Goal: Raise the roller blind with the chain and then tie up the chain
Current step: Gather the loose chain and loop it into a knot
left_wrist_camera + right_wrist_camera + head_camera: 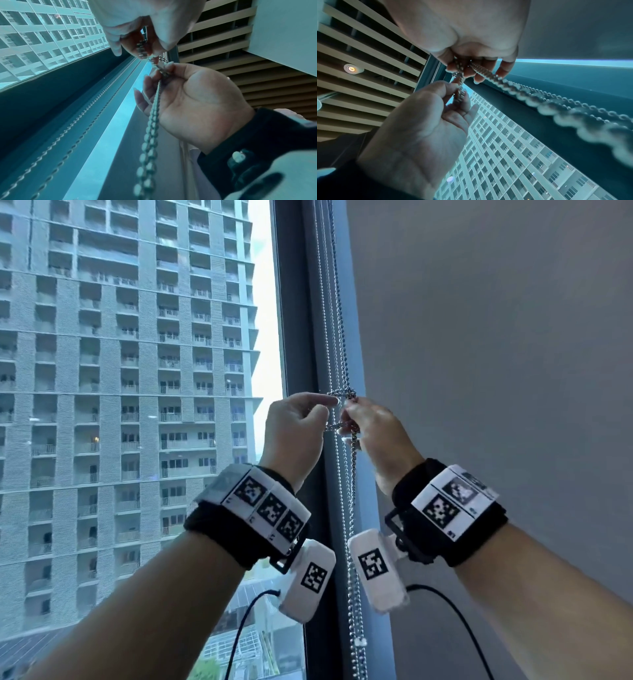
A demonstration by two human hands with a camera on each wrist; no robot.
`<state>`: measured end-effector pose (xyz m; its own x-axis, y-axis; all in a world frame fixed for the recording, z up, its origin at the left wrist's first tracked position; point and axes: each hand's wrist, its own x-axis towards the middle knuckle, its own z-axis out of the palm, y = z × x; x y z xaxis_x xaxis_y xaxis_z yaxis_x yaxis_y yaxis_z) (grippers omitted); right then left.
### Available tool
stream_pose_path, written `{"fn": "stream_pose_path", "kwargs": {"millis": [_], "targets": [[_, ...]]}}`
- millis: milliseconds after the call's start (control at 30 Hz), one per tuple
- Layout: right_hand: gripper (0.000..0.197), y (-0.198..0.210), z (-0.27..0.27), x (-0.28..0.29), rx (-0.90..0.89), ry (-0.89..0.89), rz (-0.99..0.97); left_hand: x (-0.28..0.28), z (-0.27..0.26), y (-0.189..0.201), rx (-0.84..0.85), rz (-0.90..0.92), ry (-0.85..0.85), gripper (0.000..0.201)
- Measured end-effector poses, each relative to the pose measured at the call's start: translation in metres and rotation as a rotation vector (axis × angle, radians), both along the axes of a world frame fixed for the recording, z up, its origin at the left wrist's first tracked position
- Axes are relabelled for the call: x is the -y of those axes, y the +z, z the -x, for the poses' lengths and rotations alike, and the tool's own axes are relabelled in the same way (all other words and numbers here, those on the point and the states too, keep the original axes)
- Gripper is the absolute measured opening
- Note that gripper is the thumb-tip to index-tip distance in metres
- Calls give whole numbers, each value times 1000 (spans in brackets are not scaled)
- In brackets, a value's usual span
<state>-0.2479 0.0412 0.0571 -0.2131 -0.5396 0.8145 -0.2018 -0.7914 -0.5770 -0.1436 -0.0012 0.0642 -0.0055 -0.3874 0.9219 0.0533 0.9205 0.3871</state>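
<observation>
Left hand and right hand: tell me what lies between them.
A short doubled stretch of bead chain spans the gap between the left hand and right hand, each pinching it. A knotted bunch sits above. The head view shows it best.

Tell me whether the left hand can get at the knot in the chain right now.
Probably yes: the left hand already pinches the chain right beside the knot, with nothing between; the right hand holds the other side.

We see the chain [351,474] hanging along the window frame [294,302], with the glass [137,371] to its left and the wall [496,337] to its right. Our 2 hands meet at a knot [342,398] in it: left hand [294,436] left of the chain, right hand [373,433] right, wrists below.
</observation>
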Motion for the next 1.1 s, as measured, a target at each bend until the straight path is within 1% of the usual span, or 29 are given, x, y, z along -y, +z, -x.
{"fn": "stream_pose_path", "kwargs": {"millis": [67, 100, 167, 267, 300, 367, 433, 533, 633, 700, 767, 867, 933, 1033, 1100], "targets": [[31, 1, 1, -2, 36, 50, -2, 2, 0, 1, 69, -30, 27, 24], [32, 2, 1, -2, 49, 90, -17, 2, 1, 3, 108, -63, 15, 23], [33, 1, 1, -4, 77, 203, -61, -1, 1, 8, 193, -132, -96, 20], [33, -1, 2, -7, 84, 407, -117, -7, -1, 14, 325, -193, -324, 26], [33, -3, 3, -9, 66, 449, -131, -8, -2, 15, 348, -194, -369, 26], [33, -5, 4, -11, 26, 474, -150, -8, -3, 13, 351, -187, -414, 23], [33, -7, 5, -10, 22, 445, -158, -7, -3, 12, 308, -171, -409, 18], [29, -12, 7, -7, 25, 323, -144, -4, 0, 11, 256, -105, -276, 20], [26, -16, 14, -4, -4, 124, -100, -3, -1, 10, 270, -40, -154, 33], [25, -17, 18, -3, -22, 13, -66, -6, -5, 9, 248, -79, -137, 40], [26, -16, 21, -3, -65, -62, -39, -8, -9, 10, 231, -143, -200, 43], [28, -16, 23, -1, -111, -110, -1, -10, -9, 8, 166, -251, -421, 46], [28, -16, 23, 0, -132, -131, 33, -8, -9, 6, 122, -251, -556, 46], [28, -14, 24, 3, -162, -152, 69, -3, -9, 3, 27, -216, -666, 43], [28, -12, 25, 4, -192, -179, 81, -1, -8, 0, -42, -227, -745, 39]]}}
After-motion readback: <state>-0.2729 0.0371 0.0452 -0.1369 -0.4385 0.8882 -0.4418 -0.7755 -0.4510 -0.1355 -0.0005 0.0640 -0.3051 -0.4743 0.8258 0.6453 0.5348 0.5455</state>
